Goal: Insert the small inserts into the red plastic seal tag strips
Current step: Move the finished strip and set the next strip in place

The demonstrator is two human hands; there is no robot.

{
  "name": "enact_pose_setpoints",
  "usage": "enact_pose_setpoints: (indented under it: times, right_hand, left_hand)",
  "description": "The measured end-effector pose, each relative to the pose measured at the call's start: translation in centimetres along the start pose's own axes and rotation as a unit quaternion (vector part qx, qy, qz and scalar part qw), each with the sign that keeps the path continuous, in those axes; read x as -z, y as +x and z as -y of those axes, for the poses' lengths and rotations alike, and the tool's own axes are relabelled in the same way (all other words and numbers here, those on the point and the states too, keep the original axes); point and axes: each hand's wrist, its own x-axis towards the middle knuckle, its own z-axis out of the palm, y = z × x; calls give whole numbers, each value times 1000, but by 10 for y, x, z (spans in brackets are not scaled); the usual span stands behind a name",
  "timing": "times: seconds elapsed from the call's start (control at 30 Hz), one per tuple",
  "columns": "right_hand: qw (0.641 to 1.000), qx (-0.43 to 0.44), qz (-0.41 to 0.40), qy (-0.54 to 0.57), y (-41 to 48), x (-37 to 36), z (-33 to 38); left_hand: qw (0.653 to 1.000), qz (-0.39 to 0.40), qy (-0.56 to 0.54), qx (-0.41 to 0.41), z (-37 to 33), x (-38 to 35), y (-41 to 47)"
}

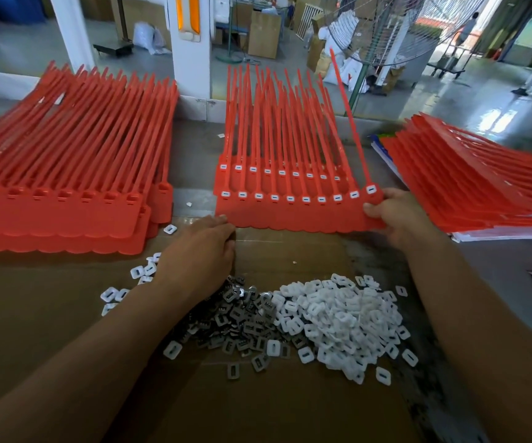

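A red seal tag strip (293,215) lies in the middle of the table, its long tails pointing away from me. White inserts (290,198) sit in its row of sockets, and a second filled row shows behind it. My right hand (398,219) grips the strip's right end, thumb on top. My left hand (200,247) rests by the strip's lower left corner, fingers curled down at the edge; what they hold is hidden. Close to me lie a pile of white inserts (341,318) and a pile of grey metal inserts (239,318).
A stack of red strips with unfilled sockets (66,193) lies at the left. Another red stack (482,183) rests on papers at the right. Brown cardboard (274,404) covers the table under the piles. Stray white inserts (143,273) lie near my left wrist.
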Motion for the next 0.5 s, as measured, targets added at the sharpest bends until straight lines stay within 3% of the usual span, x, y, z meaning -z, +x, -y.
enact_pose_setpoints:
  times: [0.3,0.5]
  right_hand:
    - [990,41,-31,132,7,-7,-11]
    - [993,31,-4,116,20,-14,-9]
  left_hand:
    - [1000,-17,14,8,0,-1,0]
    - [999,-23,23,4,1,-2,1]
